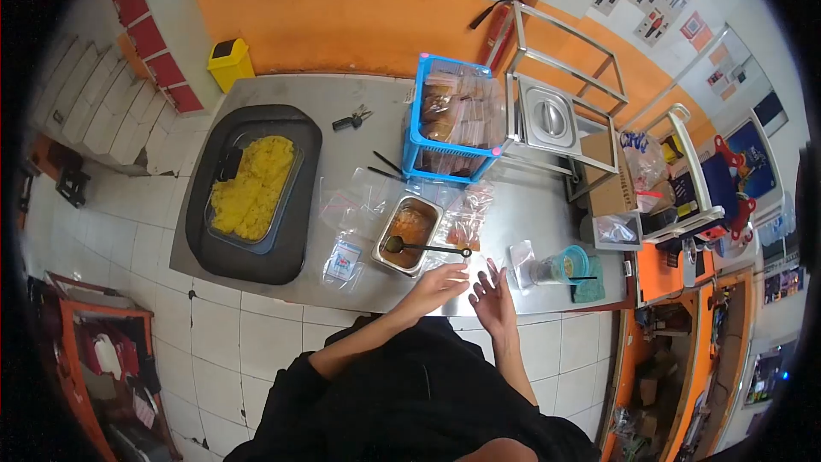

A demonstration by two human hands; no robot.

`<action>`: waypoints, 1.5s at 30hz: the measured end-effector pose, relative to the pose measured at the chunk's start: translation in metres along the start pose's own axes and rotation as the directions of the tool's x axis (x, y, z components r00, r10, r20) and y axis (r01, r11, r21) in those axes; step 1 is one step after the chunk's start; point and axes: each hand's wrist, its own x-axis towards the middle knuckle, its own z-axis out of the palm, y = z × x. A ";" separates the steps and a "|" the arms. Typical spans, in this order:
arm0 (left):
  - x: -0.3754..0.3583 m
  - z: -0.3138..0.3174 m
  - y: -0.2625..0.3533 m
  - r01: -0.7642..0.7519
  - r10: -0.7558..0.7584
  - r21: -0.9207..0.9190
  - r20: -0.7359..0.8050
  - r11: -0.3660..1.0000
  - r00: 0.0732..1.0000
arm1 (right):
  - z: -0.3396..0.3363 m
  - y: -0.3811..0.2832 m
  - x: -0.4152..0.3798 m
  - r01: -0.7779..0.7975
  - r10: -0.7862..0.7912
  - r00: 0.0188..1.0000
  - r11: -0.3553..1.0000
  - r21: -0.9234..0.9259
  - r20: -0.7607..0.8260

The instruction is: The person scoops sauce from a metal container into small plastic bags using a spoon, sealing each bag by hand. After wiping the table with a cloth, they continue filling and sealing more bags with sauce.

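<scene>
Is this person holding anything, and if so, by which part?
The right hand is open, with nothing visible in it. The left hand is near the handle end of the black ladle; whether it touches it cannot be told.

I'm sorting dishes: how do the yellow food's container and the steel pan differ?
The container is larger than the steel pan. The container sits in a black tray; the pan stands outside it. The container holds yellow food, the pan orange-brown food. Both are uncovered.
</scene>
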 end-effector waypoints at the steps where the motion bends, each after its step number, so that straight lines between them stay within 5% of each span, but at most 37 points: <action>1: 0.003 0.009 0.001 -0.045 0.044 -0.028 -0.029 0.999 0.999 | 0.017 0.000 -0.007 0.019 -0.019 1.000 1.000 0.019 -0.001; 6: 0.005 0.020 0.012 -0.123 0.098 -0.254 -0.110 0.959 0.989 | 0.046 0.012 -0.011 0.092 -0.083 0.985 0.994 -0.052 0.152; 8: 0.003 0.015 0.016 -0.143 0.050 -0.298 -0.298 0.944 0.953 | 0.051 0.013 -0.008 0.089 -0.083 0.982 0.996 -0.028 0.172; 10: 0.002 0.002 0.015 -0.215 0.087 -0.327 -0.365 0.920 0.927 | 0.068 0.004 -0.010 0.110 -0.107 0.994 0.988 -0.110 0.034; 11: 0.000 -0.007 0.016 -0.226 0.099 -0.288 -0.396 0.931 0.913 | 0.052 0.009 0.002 0.265 -0.279 0.958 0.950 -0.164 -0.067; 12: -0.002 -0.015 0.019 -0.234 0.109 -0.251 -0.427 0.939 0.897 | 0.066 0.003 -0.004 0.478 -0.532 0.835 0.828 -0.292 -0.140; 14: -0.009 -0.024 0.026 -0.252 0.109 -0.268 -0.455 0.930 0.884 | 0.075 -0.002 -0.003 0.675 -0.912 0.406 0.249 -0.695 0.067; 16: -0.014 -0.034 0.024 -0.256 0.175 -0.114 -0.471 0.960 0.865 | 0.092 -0.015 -0.013 0.690 -0.710 0.385 -0.203 -0.694 0.590; 18: -0.019 -0.038 0.023 -0.264 0.178 -0.116 -0.482 0.957 0.858 | 0.110 -0.008 -0.012 0.737 -0.492 0.538 -0.118 -0.665 0.684; 21: -0.026 -0.045 0.030 -0.279 0.207 -0.092 -0.465 0.956 0.861 | 0.113 0.003 0.001 0.645 -0.299 0.728 -0.007 -0.764 0.617; 26: -0.035 -0.065 0.024 -0.213 0.181 -0.039 -0.387 0.976 0.904 | 0.106 0.002 0.022 0.602 -0.074 0.793 0.247 -0.759 0.605; 28: -0.036 -0.066 0.026 -0.225 0.188 -0.056 -0.371 0.973 0.909 | 0.100 0.004 0.032 0.359 0.119 0.856 0.562 -0.745 0.503; 33: -0.037 -0.073 0.030 -0.208 0.180 -0.038 -0.364 0.977 0.914 | 0.106 0.002 0.031 0.354 0.153 0.848 0.549 -0.757 0.508; 35: -0.037 -0.075 0.031 -0.219 0.195 -0.029 -0.355 0.975 0.915 | 0.116 0.004 0.023 0.591 0.056 0.768 0.323 -0.739 0.638; 42: -0.040 -0.082 0.030 -0.167 0.185 0.081 -0.341 0.983 0.922 | 0.119 0.013 0.027 0.557 0.041 0.793 0.354 -0.752 0.607; 45: -0.042 -0.086 0.032 -0.199 0.202 0.039 -0.282 0.979 0.938 | 0.115 0.010 0.029 0.487 0.122 0.779 0.499 -0.717 0.614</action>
